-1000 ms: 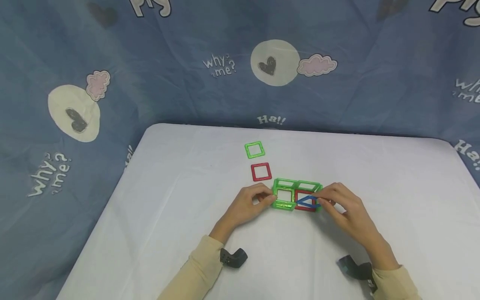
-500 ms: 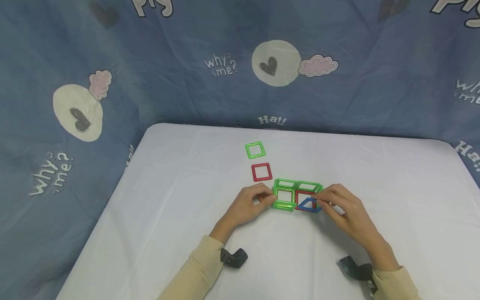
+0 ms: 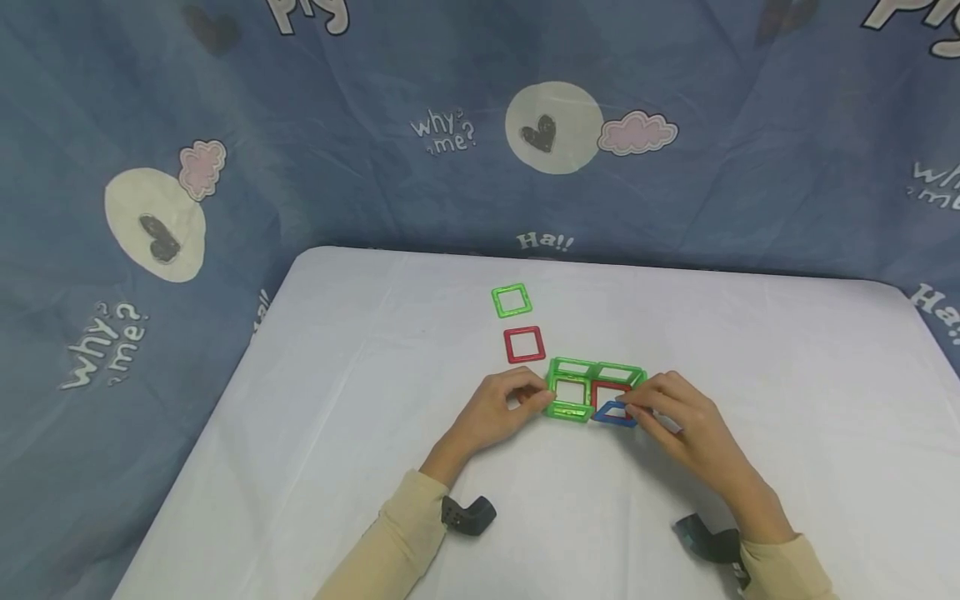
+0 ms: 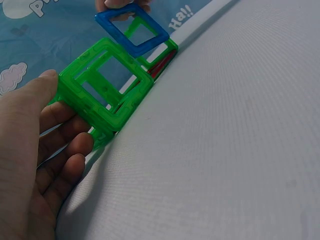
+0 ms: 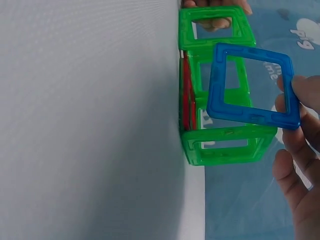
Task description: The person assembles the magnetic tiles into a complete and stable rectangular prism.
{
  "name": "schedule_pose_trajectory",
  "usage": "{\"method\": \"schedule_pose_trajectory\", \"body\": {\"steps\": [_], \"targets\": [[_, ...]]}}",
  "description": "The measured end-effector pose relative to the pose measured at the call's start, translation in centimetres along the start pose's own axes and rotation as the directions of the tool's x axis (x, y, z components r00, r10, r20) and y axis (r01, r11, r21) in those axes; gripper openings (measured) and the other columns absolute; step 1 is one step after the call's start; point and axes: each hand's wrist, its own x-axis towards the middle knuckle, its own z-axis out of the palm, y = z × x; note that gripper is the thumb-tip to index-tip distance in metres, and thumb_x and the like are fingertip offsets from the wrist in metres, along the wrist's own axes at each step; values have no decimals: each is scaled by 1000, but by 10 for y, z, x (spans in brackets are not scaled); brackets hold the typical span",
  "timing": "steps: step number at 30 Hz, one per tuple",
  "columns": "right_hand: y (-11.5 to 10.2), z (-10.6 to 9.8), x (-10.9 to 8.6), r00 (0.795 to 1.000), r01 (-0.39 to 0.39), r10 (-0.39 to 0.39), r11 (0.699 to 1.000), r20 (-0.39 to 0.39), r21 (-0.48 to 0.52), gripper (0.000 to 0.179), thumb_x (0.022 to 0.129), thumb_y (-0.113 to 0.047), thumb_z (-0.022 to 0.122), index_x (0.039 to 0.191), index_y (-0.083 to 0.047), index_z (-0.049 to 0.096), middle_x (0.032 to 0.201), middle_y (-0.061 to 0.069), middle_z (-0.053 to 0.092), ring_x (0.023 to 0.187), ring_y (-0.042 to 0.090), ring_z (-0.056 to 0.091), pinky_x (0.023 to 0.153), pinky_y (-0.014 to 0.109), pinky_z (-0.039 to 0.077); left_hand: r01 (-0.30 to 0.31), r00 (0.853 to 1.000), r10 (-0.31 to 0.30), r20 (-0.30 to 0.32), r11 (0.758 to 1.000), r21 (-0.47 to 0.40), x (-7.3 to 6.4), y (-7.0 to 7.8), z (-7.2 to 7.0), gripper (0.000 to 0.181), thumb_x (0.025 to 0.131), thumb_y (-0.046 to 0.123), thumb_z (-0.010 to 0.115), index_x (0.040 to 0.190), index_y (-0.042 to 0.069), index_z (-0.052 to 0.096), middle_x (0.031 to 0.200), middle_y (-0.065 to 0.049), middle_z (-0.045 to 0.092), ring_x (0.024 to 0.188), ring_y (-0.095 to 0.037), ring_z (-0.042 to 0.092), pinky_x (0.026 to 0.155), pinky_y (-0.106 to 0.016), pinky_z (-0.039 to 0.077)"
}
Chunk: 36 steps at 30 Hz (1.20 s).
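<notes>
A low open box of green magnetic tiles (image 3: 570, 377) stands on the table, its right half floored by a red tile (image 5: 187, 95). At the box's left end, my left hand (image 3: 498, 408) pinches the edge between thumb and fingers. A green front tile (image 4: 129, 60) closes the left half of the near side. My right hand (image 3: 690, 425) pinches a blue square magnetic tile (image 5: 216, 82) by one edge. That tile leans, with its lower edge close to the near side of the box's right half, beside the green front tile.
Behind the box and to its left, a loose red square tile (image 3: 507, 346) and a loose green square tile (image 3: 496, 303) lie flat on the white-covered table (image 3: 375, 350). A blue printed cloth (image 3: 360, 167) hangs beyond the table's back edge.
My right hand has brought the blue tile down and toward the near side of the box, tilting it more upright. The left hand keeps its place at the box's left end.
</notes>
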Motion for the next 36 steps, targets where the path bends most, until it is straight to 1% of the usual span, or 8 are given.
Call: {"method": "schedule_pose_trajectory", "body": {"steps": [5, 9, 12, 13, 19, 24, 31, 36], "targets": [[1, 1, -1, 1000, 3, -3, 1000, 7, -1, 28, 73, 5, 73, 96, -12, 71, 93, -6, 63, 86, 5, 48, 71, 13, 38, 2, 1000, -2, 0, 1000, 3, 0, 1, -1, 16, 91, 38, 61, 96, 24, 67, 86, 15, 62, 79, -3, 54, 72, -19, 47], [2, 3, -1, 1000, 11, -11, 1000, 10, -5, 13, 85, -7, 68, 97, -12, 71, 91, -6, 63, 86, 6, 47, 71, 14, 37, 10, 1000, -10, 3, 1000, -2, -1, 2, -2, 15, 91, 37, 61, 96, 24, 67, 86, 15, 62, 79, -3, 54, 72, -19, 47], [3, 4, -2, 1000, 18, -17, 1000, 14, -21, 11, 89, -14, 66, 97, -11, 71, 90, -7, 63, 86, 6, 46, 71, 14, 37, 11, 1000, -11, 5, 1000, -8, -1, 2, -2, 16, 91, 38, 61, 97, 24, 67, 86, 15, 62, 79, -3, 54, 72, -19, 48], [3, 5, -2, 1000, 16, -16, 999, 17, -28, 11, 89, -15, 66, 97, -11, 71, 91, -7, 63, 86, 6, 47, 72, 14, 37, 9, 1000, -9, 4, 1000, -9, -1, 2, -2, 17, 91, 38, 61, 97, 24, 68, 86, 15, 62, 79, -3, 54, 72, -20, 48], [3, 5, -4, 1000, 7, -6, 998, 23, -59, 18, 80, -6, 72, 97, -11, 72, 93, -7, 65, 89, 8, 48, 77, 16, 38, 7, 1000, -7, 2, 1000, -2, -1, 2, 0, 18, 91, 40, 61, 96, 24, 67, 87, 14, 62, 79, -3, 53, 72, -19, 47], [4, 7, -5, 1000, -1, 3, 998, 31, -67, 18, 79, -4, 72, 95, -12, 72, 93, -7, 66, 90, 11, 47, 78, 17, 37, 6, 1000, -6, 0, 1000, -1, -1, 2, 0, 18, 91, 39, 61, 96, 24, 67, 86, 14, 62, 79, -3, 54, 72, -19, 47], [5, 8, -6, 998, -34, 38, 996, 46, -78, 26, 74, 1, 74, 96, -12, 72, 92, -6, 67, 90, 12, 47, 78, 19, 36, 5, 1000, -5, -1, 1000, -3, 0, 3, 0, 17, 91, 38, 61, 96, 23, 68, 86, 14, 62, 79, -3, 54, 72, -20, 47], [5, 9, -7, 998, -47, 51, 995, 46, -83, 27, 73, 0, 74, 97, -12, 71, 92, -6, 68, 90, 12, 46, 80, 23, 35, 3, 1000, -3, 0, 1000, 2, 1, 3, 0, 18, 91, 38, 61, 97, 23, 67, 86, 14, 62, 79, -3, 54, 72, -20, 48]]}}
